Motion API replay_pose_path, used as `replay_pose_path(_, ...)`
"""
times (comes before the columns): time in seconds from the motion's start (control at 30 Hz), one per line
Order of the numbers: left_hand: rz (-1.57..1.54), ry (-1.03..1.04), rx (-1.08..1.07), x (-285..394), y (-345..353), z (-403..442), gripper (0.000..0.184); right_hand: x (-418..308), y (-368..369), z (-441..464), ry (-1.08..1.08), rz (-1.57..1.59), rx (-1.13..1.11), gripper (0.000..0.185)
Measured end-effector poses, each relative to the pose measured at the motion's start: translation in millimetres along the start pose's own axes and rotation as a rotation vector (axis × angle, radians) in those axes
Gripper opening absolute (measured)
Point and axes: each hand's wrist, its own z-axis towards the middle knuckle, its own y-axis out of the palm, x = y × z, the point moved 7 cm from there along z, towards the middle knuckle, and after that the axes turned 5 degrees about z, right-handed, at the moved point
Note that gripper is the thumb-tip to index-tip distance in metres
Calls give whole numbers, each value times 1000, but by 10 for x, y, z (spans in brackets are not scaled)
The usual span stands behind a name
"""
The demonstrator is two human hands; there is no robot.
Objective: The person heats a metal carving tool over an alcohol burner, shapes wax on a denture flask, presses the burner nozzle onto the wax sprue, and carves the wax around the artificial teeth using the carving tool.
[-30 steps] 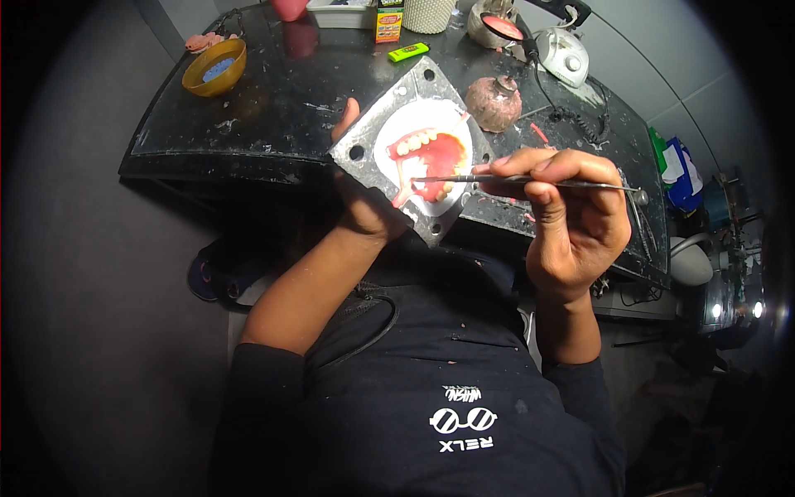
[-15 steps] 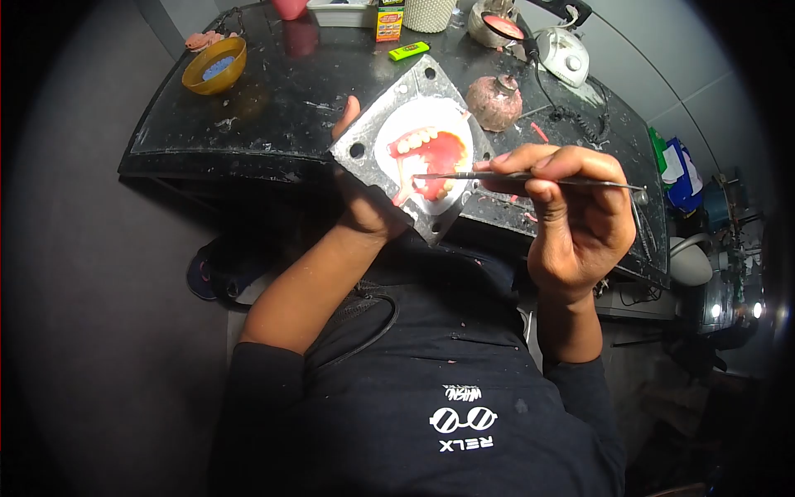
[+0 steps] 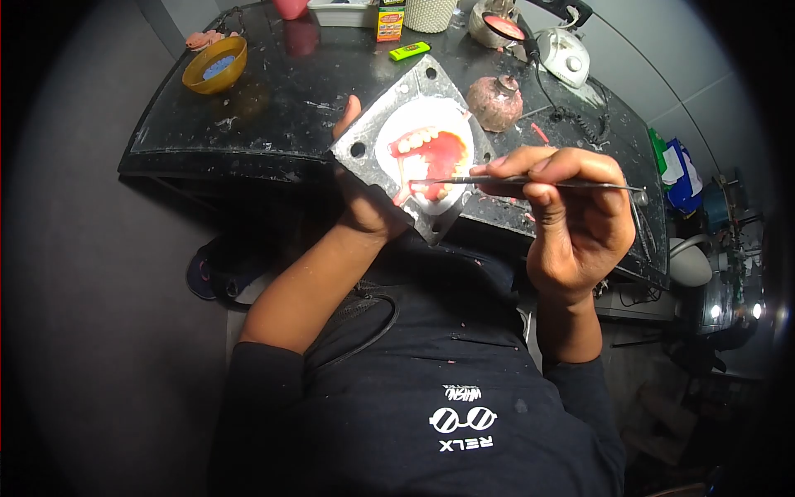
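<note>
My left hand (image 3: pixel 364 203) grips a grey metal dental flask (image 3: pixel 373 149) from below and behind, its thumb or a finger showing past the upper left edge. White plaster (image 3: pixel 454 112) fills the flask's middle. Set in it is a pink wax denture (image 3: pixel 447 149) with a row of pale teeth. My right hand (image 3: pixel 571 207) pinches a thin metal wax carver (image 3: pixel 538 180) like a pen. The carver's tip lies against the lower left part of the pink wax, as far as the bright glare lets me see.
On the dark table (image 3: pixel 281 124) stand an amber bowl (image 3: pixel 214 66) with blue contents, a green lighter (image 3: pixel 409 51), a small box (image 3: pixel 389 21), a round spirit burner (image 3: pixel 494 103) and a white device (image 3: pixel 565 58) with a dial and coiled cord. Pink wax scraps lie at right.
The carver's tip has shifted slightly left and down over the wax, with my right hand following a little. The flask and my left hand stay where they were.
</note>
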Motion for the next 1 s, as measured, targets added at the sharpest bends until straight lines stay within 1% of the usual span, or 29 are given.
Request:
replay_pose_path(0.07, 16, 13, 29, -7, 6, 6, 83, 2, 0, 19, -1, -10, 10, 10)
replay_pose_path(0.23, -16, 14, 15, 5, -13, 6, 82, 4, -5, -16, -25, -58, -1, 12)
replay_pose_path(0.3, -36, 8, -1, 5, -9, 9, 82, 8, -19, -27, 54, 77, 46, 14)
replay_pose_path(0.33, -75, -5, 42, -5, -32, 12, 83, 25, -82, -26, 42, 71, 36, 16)
replay_pose_path(0.37, -113, -18, 84, -9, -57, 17, 84, 57, -171, -6, 33, 55, 82, 16)
replay_pose_path(0.4, -111, -16, 82, 8, -103, 10, 84, 99, -252, 28, 23, 41, 127, 17)
replay_pose_path(0.43, -84, -43, -30, 16, -95, -6, 86, 188, -395, 49, 42, 89, 277, 12)
replay_pose_path(0.47, -56, -69, -141, 16, -75, -30, 88, 291, -570, 68, 74, 79, 350, 14)
replay_pose_path(0.5, -26, -52, 0, 23, -98, -21, 87, 411, -743, 82, 105, 79, 428, 15)
replay_pose_path(0.53, -22, -49, -1, 28, -117, -9, 87, 529, -900, 81, 136, 78, 506, 16)
replay_pose_path(0.57, 69, -13, -14, 57, -155, 8, 93, 605, -992, 88, 134, 81, 504, 16)
replay_pose_path(0.6, 161, 22, -28, 85, -176, 18, 103, 725, -1112, 55, 210, 77, 569, 16)
replay_pose_path(0.63, 164, 19, -36, 88, -179, 18, 106, 837, -1217, 14, 286, 71, 634, 17)
replay_pose_path(0.67, 164, 19, -37, 108, -221, 22, 106, 895, -1275, 6, 285, 71, 635, 17)
replay_pose_path(0.73, 224, -50, -134, 102, -212, 37, 108, 1030, -1395, -48, 325, 115, 682, 17)
replay_pose_path(0.77, 226, -33, -123, 95, -232, 24, 109, 1086, -1446, -54, 327, 131, 683, 17)
replay_pose_path(0.8, 224, -38, -123, 73, -184, 13, 109, 1124, -1465, -57, 327, 129, 688, 17)
replay_pose_path(0.87, 213, 73, -29, 112, -160, 27, 108, 1177, -1520, -62, 349, 161, 695, 17)
replay_pose_path(0.9, 21, -19, -58, 90, -178, 58, 87, 1168, -1514, -49, 343, 157, 693, 17)
replay_pose_path(1.0, -36, 10, -38, 82, -209, 37, 86, 1145, -1485, -21, 342, 144, 704, 18)
